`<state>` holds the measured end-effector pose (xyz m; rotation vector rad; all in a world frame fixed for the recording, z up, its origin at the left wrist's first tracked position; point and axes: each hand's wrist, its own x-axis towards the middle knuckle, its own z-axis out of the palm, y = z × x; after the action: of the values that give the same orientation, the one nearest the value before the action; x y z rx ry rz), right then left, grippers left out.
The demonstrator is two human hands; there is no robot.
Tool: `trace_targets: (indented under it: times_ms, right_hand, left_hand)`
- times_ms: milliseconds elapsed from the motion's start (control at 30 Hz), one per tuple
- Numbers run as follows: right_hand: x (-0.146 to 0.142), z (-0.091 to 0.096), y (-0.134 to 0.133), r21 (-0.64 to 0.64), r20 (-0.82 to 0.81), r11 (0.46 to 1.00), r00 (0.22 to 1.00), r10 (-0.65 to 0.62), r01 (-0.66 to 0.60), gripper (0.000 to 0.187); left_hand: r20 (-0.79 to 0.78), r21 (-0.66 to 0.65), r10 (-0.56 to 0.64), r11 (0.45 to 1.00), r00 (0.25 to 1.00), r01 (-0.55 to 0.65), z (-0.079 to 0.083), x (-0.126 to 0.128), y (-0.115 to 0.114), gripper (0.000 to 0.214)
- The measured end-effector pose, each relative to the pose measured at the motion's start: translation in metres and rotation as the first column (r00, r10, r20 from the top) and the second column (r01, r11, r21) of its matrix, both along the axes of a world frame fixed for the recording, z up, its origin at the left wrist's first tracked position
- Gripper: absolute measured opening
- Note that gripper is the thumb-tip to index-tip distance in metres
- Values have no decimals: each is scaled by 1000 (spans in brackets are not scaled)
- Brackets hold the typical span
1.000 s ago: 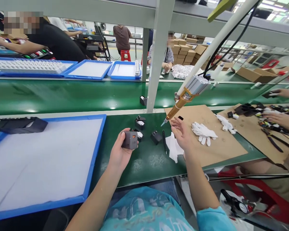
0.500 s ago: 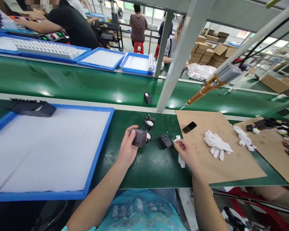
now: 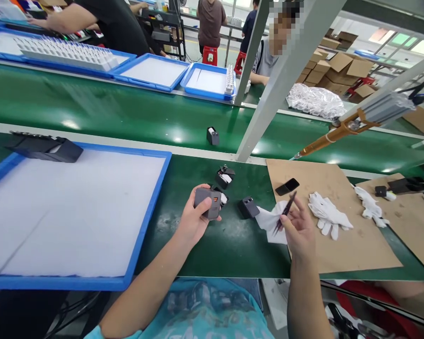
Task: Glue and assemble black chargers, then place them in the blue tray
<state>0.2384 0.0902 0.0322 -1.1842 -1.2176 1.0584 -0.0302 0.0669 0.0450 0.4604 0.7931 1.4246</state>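
My left hand (image 3: pixel 194 221) is closed around a small grey charger block (image 3: pixel 207 203), held just above the green bench. My right hand (image 3: pixel 299 230) pinches thin black tweezers (image 3: pixel 285 213), tilted up, over a white cloth (image 3: pixel 273 221). Between my hands a black block (image 3: pixel 248 207) lies on the bench. Two more black blocks with white parts (image 3: pixel 225 177) sit just beyond my left hand; one is partly hidden behind the grey block.
A blue-rimmed white tray (image 3: pixel 151 207) fills the left, with a black part (image 3: pixel 45 148) at its far corner. Brown cardboard (image 3: pixel 339 249) on the right holds white gloves (image 3: pixel 328 217) and a black chip (image 3: pixel 287 186). A hanging gold-tipped tool (image 3: pixel 325 140) points down. One block (image 3: pixel 212 135) rides the conveyor. Other people work behind.
My right hand moved from the hanging tool down to the bench, picked up the black tweezers beside the cloth and lifted them. The left hand kept the grey block. The hanging tool swung away rightward.
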Motion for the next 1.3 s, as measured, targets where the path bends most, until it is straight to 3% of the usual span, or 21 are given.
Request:
trace_targets:
  times_ms: [67,167,233,300,433,533,633,767,833,900,1000,1133,1233,1300]
  right_hand:
    - [-1,6,-7,49,-109,997,992,63,-58,37]
    - [-14,18,-20,215,-179,961,960,215,-175,12]
    - [-33,30,-24,275,-79,917,943,322,-290,11]
    - [-57,42,-22,296,91,883,931,353,-364,15]
    - [-102,59,-5,272,346,872,887,307,-408,11]
    - [-112,64,1,290,500,860,833,238,-420,13]
    - [-93,65,-6,238,561,909,812,159,-343,17]
    - [-41,57,-11,110,563,980,823,75,-164,23]
    - [-18,47,-5,34,649,993,758,67,-116,29]
    - [-4,36,2,-18,766,993,637,87,-115,36]
    - [2,23,4,-5,879,997,476,40,-75,44]
    - [-9,30,-7,83,876,996,479,-56,-37,42]
    - [-39,57,1,98,878,971,479,18,-217,37]
    - [-78,78,25,75,919,932,387,73,-354,36]
  left_hand:
    - [41,22,-36,999,999,35,0,0,1,47]
    - [77,53,-106,993,991,102,-1,2,0,44]
    - [86,59,-133,990,987,128,-1,3,-1,44]
    - [87,65,-145,988,986,139,-1,4,-2,44]
    - [59,67,-161,985,985,157,-2,5,-3,47]
    - [26,80,-148,986,989,145,-2,4,-3,46]
    - [30,110,-127,986,991,123,-1,1,-4,44]
    - [73,91,-106,991,992,99,1,0,-4,43]
    - [83,77,-119,991,989,112,2,1,-3,42]
    - [81,77,-117,991,990,110,5,3,-3,41]
    - [44,60,-57,997,997,54,12,4,-13,39]
    - [-108,-31,30,999,994,-34,22,-12,-52,46]
    - [-315,-71,234,961,920,-269,24,-45,-84,53]
    - [-417,-85,364,897,833,-434,21,-71,-95,52]
